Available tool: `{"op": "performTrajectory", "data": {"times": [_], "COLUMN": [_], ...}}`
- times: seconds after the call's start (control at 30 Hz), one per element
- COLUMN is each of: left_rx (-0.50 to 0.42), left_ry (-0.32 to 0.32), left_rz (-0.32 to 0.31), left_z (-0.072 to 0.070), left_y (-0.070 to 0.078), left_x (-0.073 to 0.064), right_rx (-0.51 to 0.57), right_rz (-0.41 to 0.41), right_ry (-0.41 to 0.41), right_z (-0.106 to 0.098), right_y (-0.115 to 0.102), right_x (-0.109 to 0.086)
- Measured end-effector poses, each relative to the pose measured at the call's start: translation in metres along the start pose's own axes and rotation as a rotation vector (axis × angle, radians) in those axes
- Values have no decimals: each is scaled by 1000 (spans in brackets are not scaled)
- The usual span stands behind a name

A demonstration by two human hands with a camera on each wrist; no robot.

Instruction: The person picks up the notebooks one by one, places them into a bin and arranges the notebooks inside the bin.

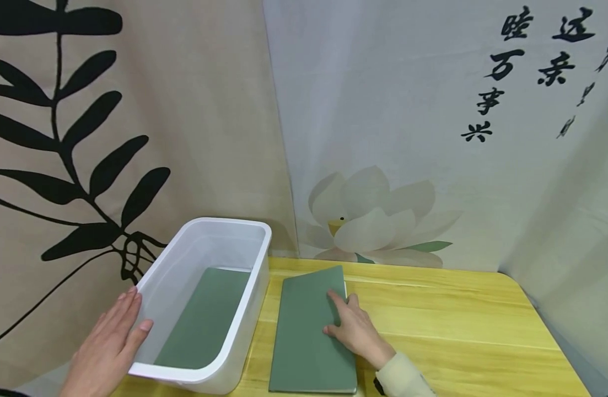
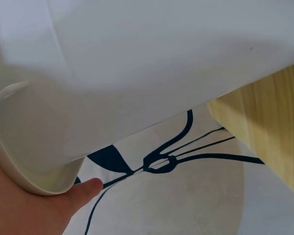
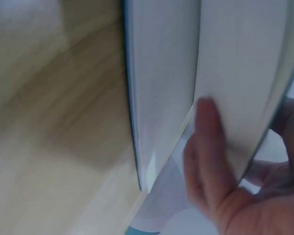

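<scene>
A white plastic bin stands at the left of the table, with a green notebook lying flat on its floor. My left hand rests against the bin's left rim, fingers straight and thumb spread over the edge. In the left wrist view, one finger shows past the rim, beside the bin's outer wall. Right of the bin lies another green notebook. My right hand pinches its right side. The right wrist view shows that side raised: fingers press against pale pages, and a gap opens below.
The yellow wood-grain table extends to the right. Behind it hang a beige curtain with dark leaves and a pale one with a lotus and black characters.
</scene>
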State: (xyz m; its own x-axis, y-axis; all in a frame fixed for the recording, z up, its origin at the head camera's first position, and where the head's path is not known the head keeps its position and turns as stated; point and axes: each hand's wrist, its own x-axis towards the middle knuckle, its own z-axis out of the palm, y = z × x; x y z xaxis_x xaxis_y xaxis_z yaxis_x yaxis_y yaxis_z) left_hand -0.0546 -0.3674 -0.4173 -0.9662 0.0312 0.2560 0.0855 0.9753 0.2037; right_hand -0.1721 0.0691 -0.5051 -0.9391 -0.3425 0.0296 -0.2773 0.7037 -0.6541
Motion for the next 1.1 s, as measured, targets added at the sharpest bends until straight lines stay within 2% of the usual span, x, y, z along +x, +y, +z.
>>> {"op": "performTrajectory", "data": {"times": [0.13,0.33,0.7,0.87,0.97,1.1], "left_rx": [-1,-1,-5,-7,-3,-2], "left_ry": [1,1,41,21,4,-2], "left_rz": [4,-1,25,13,0,-7], "left_z": [0,-1,2,1,1,0], "left_y": [0,0,0,0,0,0], "left_x": [0,0,-1,-1,-1,-1], "right_rx": [74,123,237,381,493,577], "right_rz": [-26,-90,-97,-104,-85,-50], "right_ry": [-15,-14,-16,-24,-25,-6], "right_z": [-4,-9,-12,-17,-21,-28], "right_y": [4,8,13,11,8,4], "right_x": [0,-5,-18,-26,-30,-36]}}
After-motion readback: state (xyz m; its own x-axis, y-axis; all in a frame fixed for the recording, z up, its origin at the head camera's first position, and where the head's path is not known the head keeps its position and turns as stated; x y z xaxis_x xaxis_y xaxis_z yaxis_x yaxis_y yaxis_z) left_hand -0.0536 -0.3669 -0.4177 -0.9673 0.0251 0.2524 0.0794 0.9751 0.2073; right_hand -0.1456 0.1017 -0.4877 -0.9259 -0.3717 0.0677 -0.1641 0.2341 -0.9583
